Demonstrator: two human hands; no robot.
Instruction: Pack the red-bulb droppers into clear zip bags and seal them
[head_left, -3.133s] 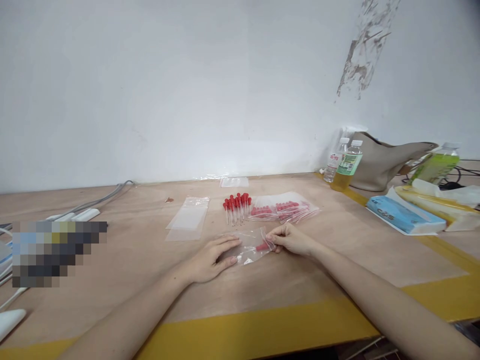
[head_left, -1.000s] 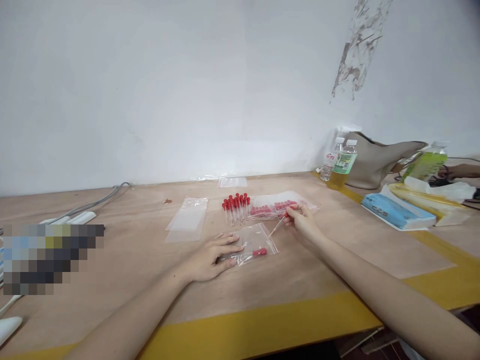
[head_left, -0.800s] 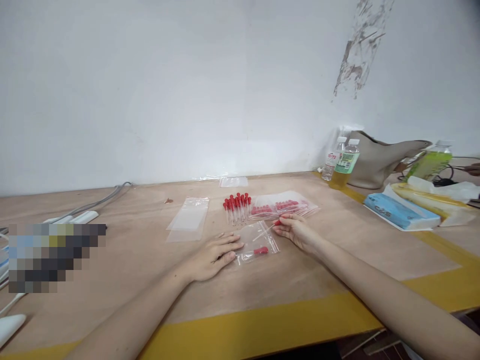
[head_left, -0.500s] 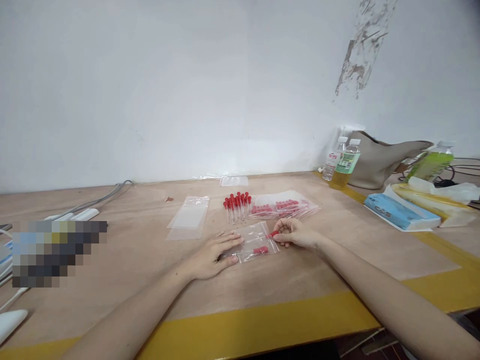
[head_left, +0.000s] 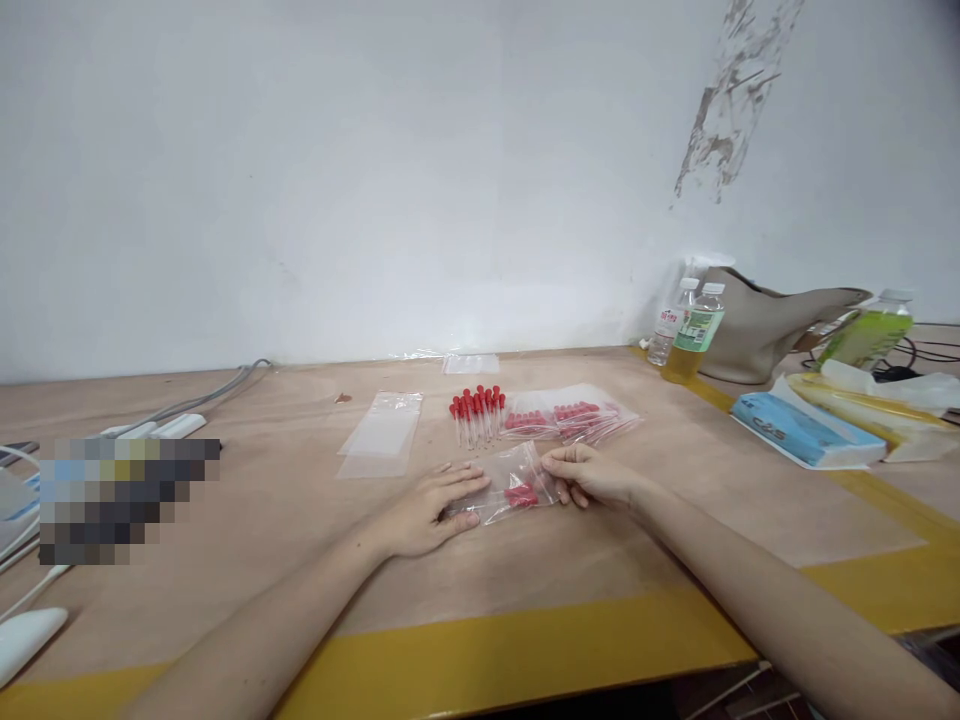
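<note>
A small clear zip bag [head_left: 504, 472] lies on the wooden table [head_left: 300, 540] between my hands. Red-capped droppers [head_left: 521, 494] show inside it near its right end. My left hand [head_left: 427, 510] lies flat on the bag's left end, fingers stretched out and open. My right hand [head_left: 596, 477] is at the bag's right edge, fingers curled and pinched on its mouth. Just behind the bag lies a loose bunch of red-capped droppers [head_left: 476, 412].
Filled bags of droppers [head_left: 574, 418] lie right of the bunch, and empty clear bags [head_left: 382, 435] to its left. Drink bottles [head_left: 694, 330], a beige bag [head_left: 765, 320] and a blue tissue pack [head_left: 806, 430] stand at the right. Cables [head_left: 195, 400] run along the left. Yellow tape [head_left: 525, 655] marks the front edge.
My right hand picked a dropper from behind the bag, brought it back and slid it into the bag's mouth. My left hand stayed flat on the bag.
</note>
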